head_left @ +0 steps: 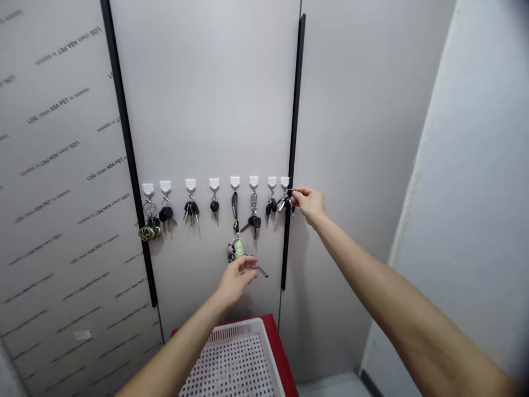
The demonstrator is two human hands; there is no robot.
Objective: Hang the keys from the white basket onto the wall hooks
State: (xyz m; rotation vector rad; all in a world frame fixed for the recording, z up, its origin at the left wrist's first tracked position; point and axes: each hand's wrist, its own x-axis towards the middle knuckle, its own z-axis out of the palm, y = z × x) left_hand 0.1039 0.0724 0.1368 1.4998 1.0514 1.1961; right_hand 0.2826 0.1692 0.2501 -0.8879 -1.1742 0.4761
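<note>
At the far right of the row, my right hand (309,204) pinches a bunch of keys (285,203) by its ring, close under a white hook (285,182). Whether the ring still rests on that hook, I cannot tell. My left hand (238,278) is lower, in front of a keychain with a black strap (235,211) and a pale green charm (238,248). Its fingers are loosely curled, with a gap between them and the thumb. One key (262,271) sticks out beyond the fingertips; its other end is hidden.
Several more key bunches hang from white hooks, including one with a round green-gold charm (147,232). Long black handles (294,110) run down the cabinet doors (206,110). Below stands a white perforated basket (264,336) on a red surface (281,353). A white wall (463,182) borders the right side.
</note>
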